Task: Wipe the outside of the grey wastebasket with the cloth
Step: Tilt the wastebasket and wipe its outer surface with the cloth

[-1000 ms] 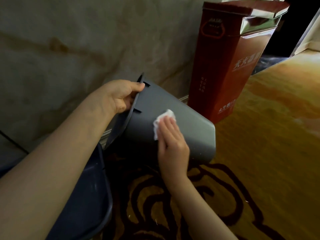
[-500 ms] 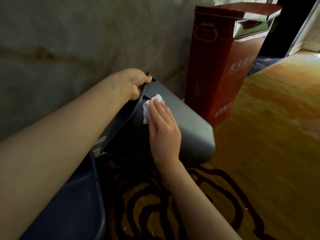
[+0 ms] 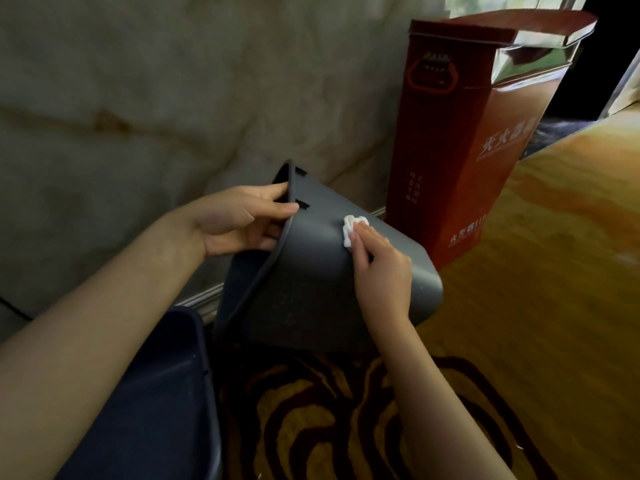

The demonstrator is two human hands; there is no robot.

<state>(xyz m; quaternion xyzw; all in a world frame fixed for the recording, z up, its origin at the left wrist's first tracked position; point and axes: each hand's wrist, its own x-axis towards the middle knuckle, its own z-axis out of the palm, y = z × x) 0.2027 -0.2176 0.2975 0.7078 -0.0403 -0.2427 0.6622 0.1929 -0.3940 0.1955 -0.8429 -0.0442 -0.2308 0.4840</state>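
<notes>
Wastebasket: the grey wastebasket (image 3: pixel 311 278) sits in the middle of the frame, tipped on its side with the open rim toward the left and the base toward the right, low over the patterned carpet (image 3: pixel 346 420).
Left hand: the left hand (image 3: pixel 239 220) grips the basket's rim at centre left, thumb on the outer face and fingers curled inside.
Left hand change: half a second ago it clasped the top of the rim from above; it now sits lower and more to the side, palm turned up toward the camera.
Right hand: the right hand (image 3: pixel 381 271) lies on the basket's outer wall, fingers pressing the cloth against it.
Cloth: the white cloth (image 3: pixel 351 227) is bunched small under the fingertips, on the upper part of the wall, right of centre.
Cloth change: half a second ago it lay right beside the rim, near the left hand; it is now further along the wall toward the base, well apart from the rim.
Red box: a tall red box (image 3: pixel 467 133) with white lettering stands at upper right against the wall, just behind the basket.
Dark bin: a dark blue bin (image 3: pixel 166 393) fills the lower left, under the left forearm.
</notes>
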